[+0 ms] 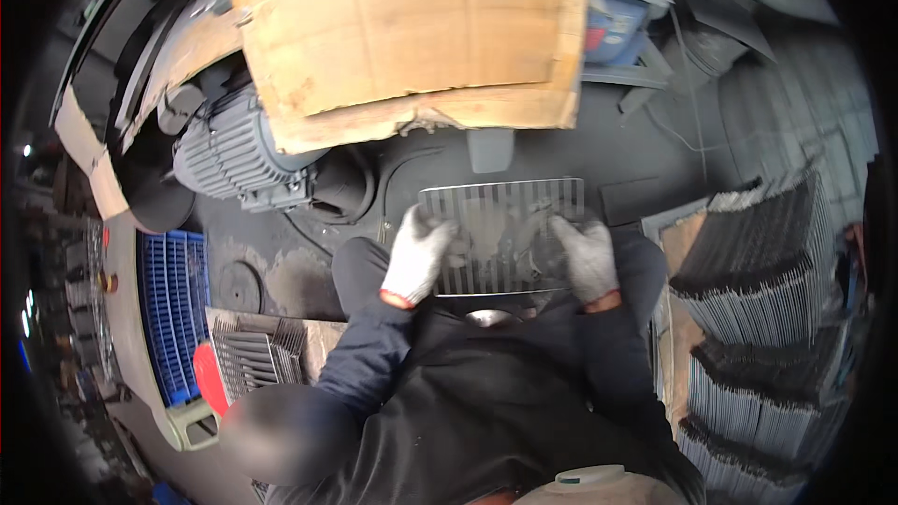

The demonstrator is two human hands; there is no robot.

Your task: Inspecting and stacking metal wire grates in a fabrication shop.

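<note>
A flat rectangular metal grate with striped, parallel slats lies level over my lap, between my knees. My left hand, in a white knit glove with a red cuff edge, grips its left side, thumb on top. On the opposite side my right hand, gloved the same way and slightly blurred, closes on the right edge. The fingers under the grate are hidden. Left of me stand several similar slatted metal grates, beside a red round object. Tall stacks of thin metal plates rise on my right.
Ahead, a big cardboard sheet covers a machine, with a grey ribbed motor to its left. A blue slatted crate sits farther left. A blue container is at the back right. A blurred dark round shape fills the lower left.
</note>
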